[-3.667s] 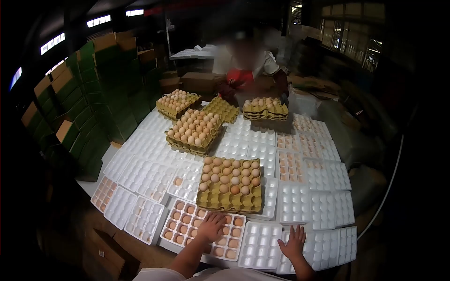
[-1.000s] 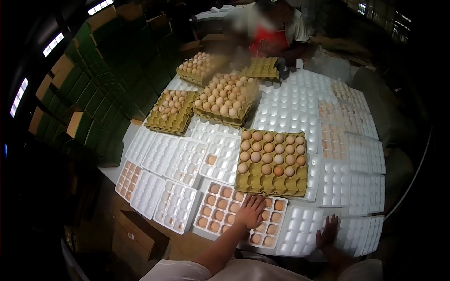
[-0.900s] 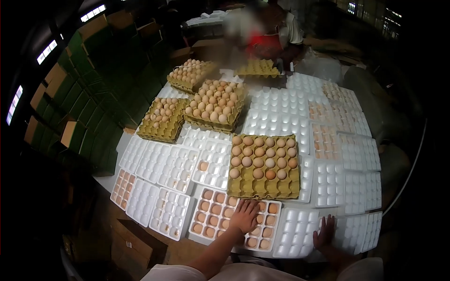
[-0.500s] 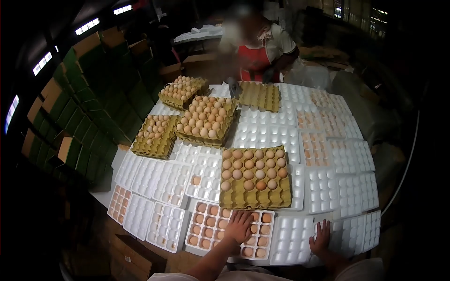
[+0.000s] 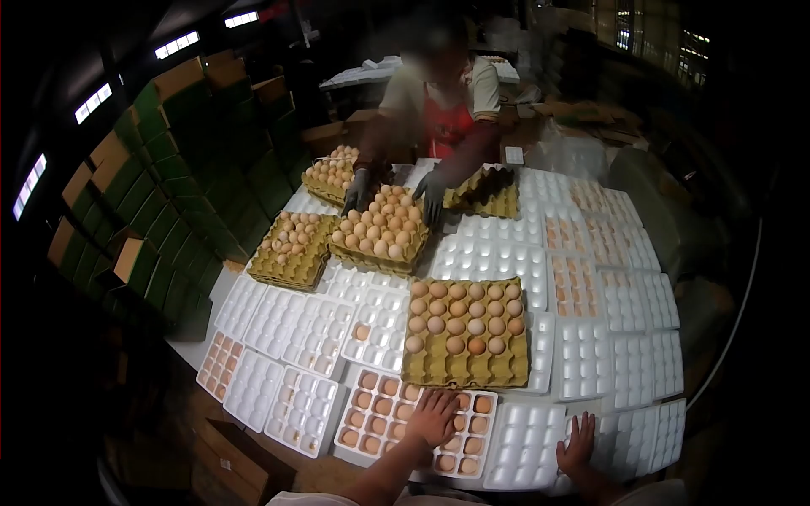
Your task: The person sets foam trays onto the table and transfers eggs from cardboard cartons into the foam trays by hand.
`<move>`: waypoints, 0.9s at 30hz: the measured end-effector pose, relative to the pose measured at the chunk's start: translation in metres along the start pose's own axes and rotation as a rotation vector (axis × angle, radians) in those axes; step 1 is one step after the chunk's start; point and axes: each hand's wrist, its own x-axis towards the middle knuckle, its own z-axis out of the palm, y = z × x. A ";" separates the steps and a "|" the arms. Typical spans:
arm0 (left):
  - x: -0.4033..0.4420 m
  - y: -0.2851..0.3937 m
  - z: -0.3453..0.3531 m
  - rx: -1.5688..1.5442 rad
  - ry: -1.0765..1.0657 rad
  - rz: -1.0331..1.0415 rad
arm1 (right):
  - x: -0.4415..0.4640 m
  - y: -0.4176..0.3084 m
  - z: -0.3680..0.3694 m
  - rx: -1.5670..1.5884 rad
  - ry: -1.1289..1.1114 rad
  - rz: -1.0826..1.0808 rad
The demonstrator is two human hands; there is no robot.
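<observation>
My left hand (image 5: 433, 419) lies palm down, fingers spread, over the middle of a white foam egg tray (image 5: 342, 427). Brown eggs (image 5: 381, 406) fill the cells that show; my hand hides some. My right hand (image 5: 577, 444) rests flat with fingers apart on the right, at the edge of an unfilled foam tray (image 5: 525, 438). Just beyond my left hand stands a yellow-brown pulp egg tray (image 5: 464, 368) with eggs in its far rows and bare cups in the near ones.
Across the table a co-worker's gloved hands (image 5: 432, 194) hold the sides of a stacked pulp tray of eggs (image 5: 380, 223). Another egg stack (image 5: 291, 244) stands left of it. Foam trays (image 5: 582, 358) cover much of the table. Green boxes (image 5: 160, 194) are piled at left.
The co-worker has leaned forward and brought both gloved hands to the central egg stack. The bare pulp tray at the back now stands tilted. My hands keep their places; the view shifts slightly.
</observation>
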 end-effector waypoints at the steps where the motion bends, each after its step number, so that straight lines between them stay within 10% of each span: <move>1: 0.001 0.000 0.000 0.001 -0.003 -0.004 | 0.000 0.000 0.000 -0.001 -0.006 0.010; 27: 0.003 -0.013 0.019 0.025 0.051 0.155 | -0.009 0.005 0.006 -0.219 0.143 0.059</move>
